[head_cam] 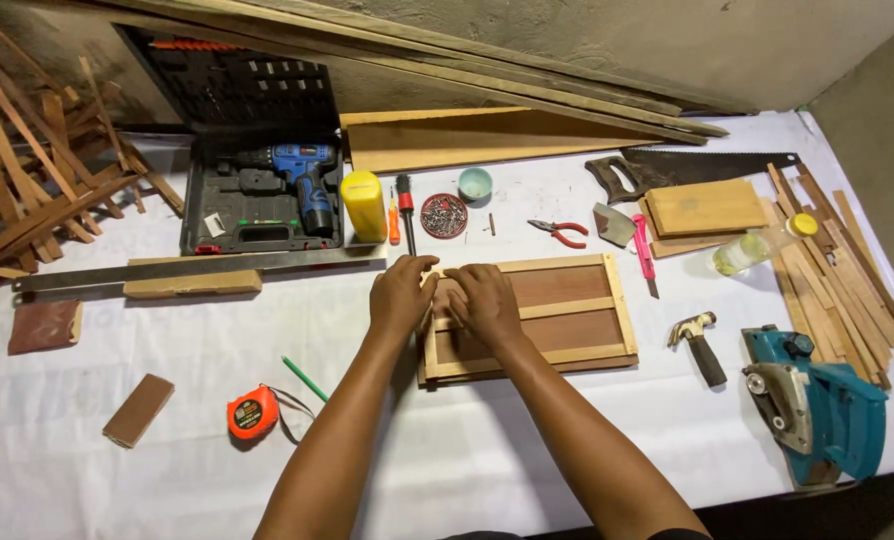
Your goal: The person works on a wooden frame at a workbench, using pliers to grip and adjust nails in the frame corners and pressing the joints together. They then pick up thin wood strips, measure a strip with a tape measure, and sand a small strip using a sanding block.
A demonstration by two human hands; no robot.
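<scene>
A rectangular wooden frame [567, 312] with pale slats over a darker brown panel lies flat on the white table [447, 450]. My left hand [399, 295] rests on the frame's left end, fingers curled over its pale edge strip. Right beside it, my right hand [484, 300] presses down on the left part of the frame, fingers bent over the middle slat. The two hands nearly touch. The frame's left end is hidden under them.
A cordless drill in an open case [262, 190], yellow bottle [363, 205], screwdrivers [404, 205], dish of screws [444, 215], pliers [559, 232], hammer [697, 342], handsaw [687, 168], electric planer [817, 405], tape measure [253, 412], green pencil [305, 378], long ruler [197, 268], sanding blocks and wood strips surround it.
</scene>
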